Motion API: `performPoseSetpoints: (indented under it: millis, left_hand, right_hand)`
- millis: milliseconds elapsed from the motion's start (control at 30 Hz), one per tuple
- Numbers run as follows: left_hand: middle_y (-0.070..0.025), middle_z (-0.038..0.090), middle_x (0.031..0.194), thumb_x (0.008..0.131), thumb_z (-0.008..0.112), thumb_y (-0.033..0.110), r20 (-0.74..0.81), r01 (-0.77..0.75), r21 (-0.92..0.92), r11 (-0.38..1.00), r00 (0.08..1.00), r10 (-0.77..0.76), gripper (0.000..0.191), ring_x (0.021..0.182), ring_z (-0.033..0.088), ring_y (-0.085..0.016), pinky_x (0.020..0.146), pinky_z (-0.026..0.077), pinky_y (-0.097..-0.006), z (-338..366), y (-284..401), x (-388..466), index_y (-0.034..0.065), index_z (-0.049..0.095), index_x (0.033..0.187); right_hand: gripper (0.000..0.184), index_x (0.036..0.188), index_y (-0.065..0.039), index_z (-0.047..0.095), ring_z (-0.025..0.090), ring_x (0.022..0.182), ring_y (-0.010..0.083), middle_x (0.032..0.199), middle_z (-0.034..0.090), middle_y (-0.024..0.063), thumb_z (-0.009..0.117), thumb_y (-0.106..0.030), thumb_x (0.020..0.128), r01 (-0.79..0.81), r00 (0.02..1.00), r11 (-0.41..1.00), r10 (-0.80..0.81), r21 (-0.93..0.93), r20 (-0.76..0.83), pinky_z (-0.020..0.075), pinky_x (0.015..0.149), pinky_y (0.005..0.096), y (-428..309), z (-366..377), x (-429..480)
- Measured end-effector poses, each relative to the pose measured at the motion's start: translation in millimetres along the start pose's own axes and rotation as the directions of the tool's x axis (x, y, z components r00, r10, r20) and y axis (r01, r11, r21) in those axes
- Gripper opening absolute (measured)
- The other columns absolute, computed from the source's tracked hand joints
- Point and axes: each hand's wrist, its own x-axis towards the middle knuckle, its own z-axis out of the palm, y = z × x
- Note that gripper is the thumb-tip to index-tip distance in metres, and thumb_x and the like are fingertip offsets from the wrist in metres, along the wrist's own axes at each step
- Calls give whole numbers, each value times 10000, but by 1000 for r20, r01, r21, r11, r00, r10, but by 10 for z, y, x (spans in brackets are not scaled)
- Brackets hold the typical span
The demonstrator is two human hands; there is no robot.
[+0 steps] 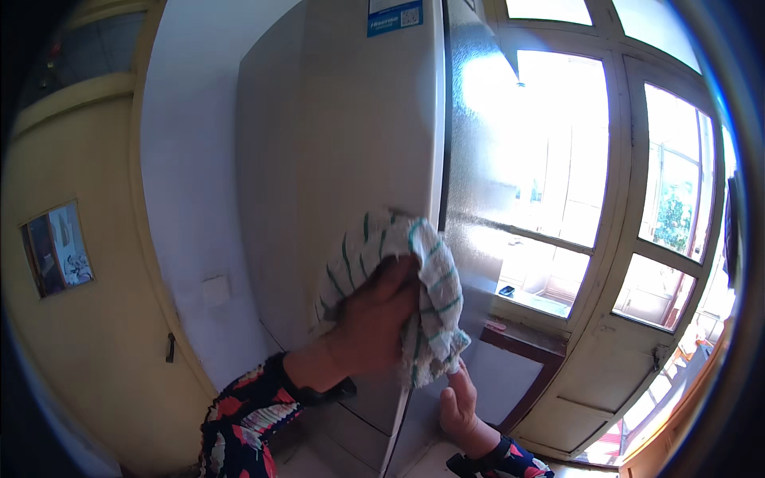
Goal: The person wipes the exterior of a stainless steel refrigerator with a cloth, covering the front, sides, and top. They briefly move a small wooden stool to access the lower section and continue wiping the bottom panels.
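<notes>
A white terry cloth with green stripes [439, 287] lies against the side panel of a grey refrigerator [358, 131], near its front edge. My left hand [376, 316], slightly blurred, is pressed on the cloth, with part of it under or among the folds. Lower right, my right hand [460, 400] is raised beside the refrigerator's front edge, its fingertips at the cloth's lower corner. Whether those fingers pinch the cloth is not clear. Both wrists wear dark bands below patterned sleeves.
A yellowish door [77, 334] with a small mirror [58, 249] stands at the left, beside a white wall with a switch plate [216, 291]. Bright framed windows [562, 137] and a glazed door [603, 358] are on the right. A dark red frame [532, 382] stands below the windowsill.
</notes>
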Motion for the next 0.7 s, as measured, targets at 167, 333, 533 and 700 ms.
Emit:
performPoseSetpoints:
  millis: [167,333,533,700]
  left_hand:
    - [-268,388,1444,757,714,332,-205,-138,-163,977,973,104,590,1330,386,-451,1129,302,-483,-283,-427,984,36,586,1252]
    - [-201,425,1432,783,701,344,-315,-366,-2,931,884,346,516,1334,393,-404,1136,303,-446,-592,-635,1856,75,606,1212]
    - [-194,484,1377,760,710,268,-483,-290,138,947,815,320,368,1246,496,-374,1002,447,-438,-407,-484,1583,111,651,1088]
    - [-182,498,1367,760,706,238,-224,-137,-203,970,970,90,440,1211,529,-364,996,455,-407,-136,-269,609,80,623,1162]
  right_hand:
    - [651,1411,46,402,349,1379,440,1476,365,290,568,-362,930,161,985,981,-152,-111,86,291,1113,491,-48,164,24]
    - [841,1441,90,294,302,1384,497,1487,308,333,659,-391,856,259,966,937,-257,-236,39,265,1118,534,-38,388,42]
    - [876,1476,105,180,235,1408,509,1514,220,356,565,-436,904,182,983,946,-178,-270,37,216,1131,549,12,496,-7]
    - [774,1482,95,184,222,1438,433,1538,226,304,413,-450,983,154,988,960,-149,-232,41,193,1151,484,302,507,-183]
